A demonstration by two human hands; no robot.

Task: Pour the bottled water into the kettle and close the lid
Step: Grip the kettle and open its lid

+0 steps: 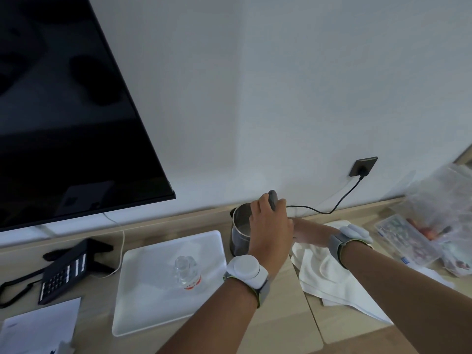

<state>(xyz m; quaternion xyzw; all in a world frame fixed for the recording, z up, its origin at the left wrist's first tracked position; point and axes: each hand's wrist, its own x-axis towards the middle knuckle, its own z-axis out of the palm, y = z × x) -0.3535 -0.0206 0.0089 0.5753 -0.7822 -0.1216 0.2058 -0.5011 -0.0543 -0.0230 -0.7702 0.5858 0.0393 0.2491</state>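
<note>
A steel kettle (239, 231) stands on the wooden desk beside the wall, its mouth uncovered. Its dark lid (272, 199) is raised upright at the back, and my left hand (269, 226) has its fingers around the lid's edge, reaching over the kettle. My right hand (305, 229) is behind the left one at the kettle's right side, mostly hidden; what it touches cannot be made out. A clear plastic water bottle (186, 272) with a red-and-white label stands upright on the white tray (143, 302), left of the kettle. No cap is visible on it.
A wall-mounted TV (63, 111) fills the left. A black desk phone (63, 273) and papers (38, 328) lie at the left. A white towel (329, 274) lies right of the kettle. A black cord (334, 205) runs to a wall socket (362, 166). Plastic bags and a snack box (408, 238) sit far right.
</note>
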